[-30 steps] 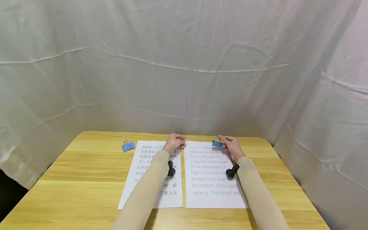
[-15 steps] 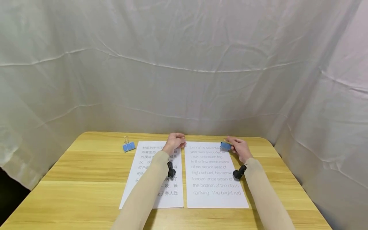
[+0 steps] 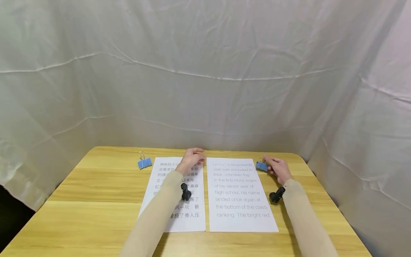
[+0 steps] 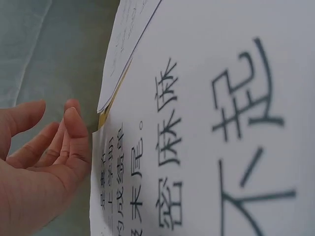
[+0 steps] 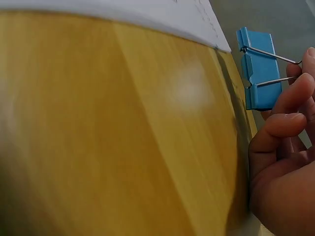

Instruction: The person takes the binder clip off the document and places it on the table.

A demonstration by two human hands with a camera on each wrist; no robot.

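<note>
Holding a blue clip by its wire handles, the right hand sits right of centre in the head view, just past the right edge of the English sheet, over bare table. Right wrist view confirms it: fingers curled round the clip's wires, clip body at upper right of that frame, just off the sheet's corner; cannot tell whether the clip touches the wood or hangs just above it. Left hand is at frame centre in the head view, at the top right corner of the Chinese sheet, close to the gap between the two sheets. Left wrist view shows that hand at lower left, fingers mostly straight and together, relaxed, gripping nothing, tips at the Chinese sheet's edge; contact with the paper itself is not clear. English sheet's corner shows at the top of that frame, slightly lifted off the table. Both sheets lie side by side, lower centre of the head view, near but not overlapping. A second blue clip lies on the table left of the Chinese sheet, centre-left of the frame, well apart from both hands. White cloth fills the upper frame behind the table.
</note>
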